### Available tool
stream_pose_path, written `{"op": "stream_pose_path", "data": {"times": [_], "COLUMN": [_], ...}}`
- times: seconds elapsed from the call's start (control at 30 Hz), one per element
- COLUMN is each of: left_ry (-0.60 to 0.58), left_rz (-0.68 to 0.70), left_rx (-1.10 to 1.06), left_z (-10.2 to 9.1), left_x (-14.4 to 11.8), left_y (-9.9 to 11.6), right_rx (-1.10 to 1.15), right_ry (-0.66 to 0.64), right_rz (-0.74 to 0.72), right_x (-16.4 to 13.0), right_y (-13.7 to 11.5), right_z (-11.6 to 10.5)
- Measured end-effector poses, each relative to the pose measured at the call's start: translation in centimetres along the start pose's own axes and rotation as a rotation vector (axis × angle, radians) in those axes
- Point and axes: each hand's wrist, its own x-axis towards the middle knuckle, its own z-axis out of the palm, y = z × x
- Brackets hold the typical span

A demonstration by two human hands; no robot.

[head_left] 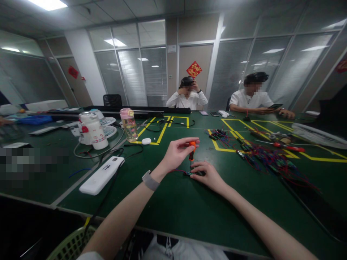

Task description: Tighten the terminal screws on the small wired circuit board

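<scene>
Left hand [176, 153] raised just above the green table mat [173, 206], thumb and fingers pinched on the orange handle of a small screwdriver [192, 150] held upright, its dark shaft pointing down; grey watch band [150, 181] on that wrist. Right hand [207, 175] lying flat on the mat, fingers pressed together over a small dark circuit part with red and blue wires [189, 173], directly under the screwdriver tip; whether tip and part touch cannot be told. To the right, a loose heap of red, blue and black wired parts [265, 157] spread across yellow tape lines [217, 144], with a red-handled screwdriver [287, 147] beyond it. To the left, near, a flat white oblong device [101, 175] with a black cable; further left and far, a white cartoon-printed bottle [93, 131] and a clear bottle with a pink lid [128, 124]; a small white oval object [146, 141] between bottle and hands. At the far edge, 2 people in white shirts seated, 1 with hands raised to the head [187, 97], 1 holding a phone [255, 99]. Green plastic basket [72, 245] at the near left corner.
</scene>
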Motion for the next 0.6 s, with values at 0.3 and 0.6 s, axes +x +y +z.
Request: {"op": "stream_pose_path", "data": {"times": [0.3,0.6], "left_ry": [0.208,0.041], "left_rz": [0.347,0.042], "left_rx": [0.662,0.125], "left_z": [0.0,1.2], "left_x": [-0.8,0.2], "left_y": [-0.3,-0.3], "right_rx": [0.016,0.005], "right_ry": [-0.003,-0.005], "right_rz": [-0.001,0.012], "right_x": [0.0,0.0], "right_y": [-0.2,-0.3], "right_z": [-0.2,-0.2]}}
